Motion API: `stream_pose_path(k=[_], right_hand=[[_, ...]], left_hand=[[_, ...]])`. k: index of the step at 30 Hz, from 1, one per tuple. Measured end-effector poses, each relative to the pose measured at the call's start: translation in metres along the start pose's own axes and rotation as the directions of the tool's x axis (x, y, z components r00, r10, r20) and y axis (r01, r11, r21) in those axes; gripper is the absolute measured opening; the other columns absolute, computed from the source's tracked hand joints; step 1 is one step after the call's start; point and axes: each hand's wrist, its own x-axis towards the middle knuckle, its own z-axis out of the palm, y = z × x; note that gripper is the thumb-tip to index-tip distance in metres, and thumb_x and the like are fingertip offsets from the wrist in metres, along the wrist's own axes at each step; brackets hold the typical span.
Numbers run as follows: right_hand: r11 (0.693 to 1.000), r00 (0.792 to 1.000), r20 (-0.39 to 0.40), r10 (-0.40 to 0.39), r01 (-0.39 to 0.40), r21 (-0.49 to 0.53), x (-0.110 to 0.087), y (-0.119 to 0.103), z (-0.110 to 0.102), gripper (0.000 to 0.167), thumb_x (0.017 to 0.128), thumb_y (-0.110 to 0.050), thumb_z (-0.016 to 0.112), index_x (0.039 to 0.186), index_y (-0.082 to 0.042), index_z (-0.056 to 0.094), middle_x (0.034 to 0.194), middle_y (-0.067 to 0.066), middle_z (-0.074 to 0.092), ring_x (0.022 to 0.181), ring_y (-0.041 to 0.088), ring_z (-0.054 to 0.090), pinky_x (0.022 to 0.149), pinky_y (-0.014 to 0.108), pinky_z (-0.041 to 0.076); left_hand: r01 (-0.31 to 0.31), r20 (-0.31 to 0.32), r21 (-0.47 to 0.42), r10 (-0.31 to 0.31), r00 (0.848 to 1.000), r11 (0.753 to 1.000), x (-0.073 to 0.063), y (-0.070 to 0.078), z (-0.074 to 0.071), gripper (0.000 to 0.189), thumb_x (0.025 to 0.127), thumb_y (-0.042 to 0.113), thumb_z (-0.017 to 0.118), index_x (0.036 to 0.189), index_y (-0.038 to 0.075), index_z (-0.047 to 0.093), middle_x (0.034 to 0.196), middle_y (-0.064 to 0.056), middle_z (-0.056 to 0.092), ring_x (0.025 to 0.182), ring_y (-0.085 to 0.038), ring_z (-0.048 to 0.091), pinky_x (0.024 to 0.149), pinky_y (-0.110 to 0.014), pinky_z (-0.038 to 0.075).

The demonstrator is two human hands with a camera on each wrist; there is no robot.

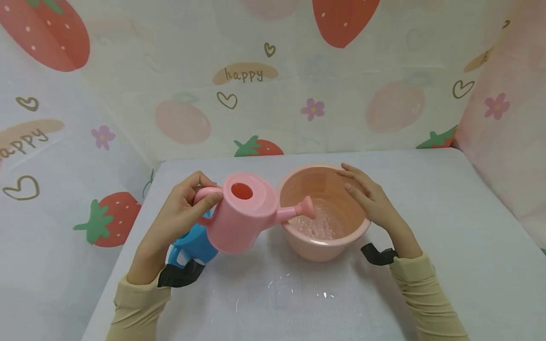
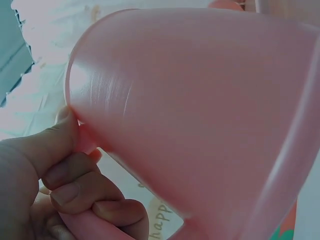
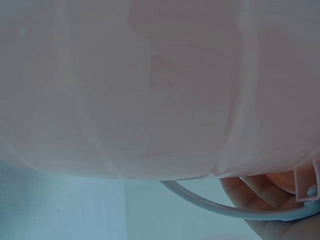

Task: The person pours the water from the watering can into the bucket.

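Observation:
My left hand (image 1: 183, 208) grips the handle of a pink watering can (image 1: 243, 222), fingers curled round it and thumb pressing near its top edge. The can is held above the table, its rose pointing right over the rim of a peach-pink bucket (image 1: 320, 251). Rippled water (image 1: 320, 220) lies at the bottom of the bucket. My right hand (image 1: 375, 201) rests at the bucket's right rim with its fingers extended over the edge. In the right wrist view, the bucket wall (image 3: 150, 100) fills most of the picture, and a pale bail handle (image 3: 225, 209) passes by the fingers (image 3: 245, 192).
Behind the left wrist stands a blue vessel (image 1: 198, 244) with a handle, partly hidden by the pink can and the hand. Water drops (image 1: 326, 295) dot the white table (image 1: 273, 312) in front. Strawberry-print sheets (image 1: 315, 76) rise behind and at both sides.

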Motion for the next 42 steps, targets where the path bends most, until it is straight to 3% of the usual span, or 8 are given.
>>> stream_pose_path(k=[31,42], right_hand=[[1.0,1.0,0.005,0.01,-0.01,0.006,0.0006,-0.0023,-0.0003,0.04,0.096,-0.012,0.047,0.136,-0.015,0.046,0.149,0.003,0.031,0.139,0.028,0.022,0.105,0.062,0.022],[1.0,1.0,0.005,0.015,-0.015,-0.006,0.001,-0.0009,-0.0008,0.04,0.097,-0.014,0.047,0.137,-0.014,0.045,0.15,0.006,0.03,0.139,0.03,0.022,0.103,0.064,0.023]], left_hand=[[-0.003,-0.069,0.058,0.007,0.998,0.998,0.0022,0.0079,0.0014,0.016,0.089,0.015,0.062,0.1,0.007,0.056,0.083,-0.002,0.063,0.08,-0.03,0.056,0.058,-0.038,0.056],[-0.01,-0.062,0.071,0.014,0.998,0.997,0.0027,0.0071,0.0006,0.015,0.089,0.014,0.062,0.1,0.006,0.056,0.085,0.0,0.065,0.08,-0.021,0.058,0.059,-0.036,0.056]])
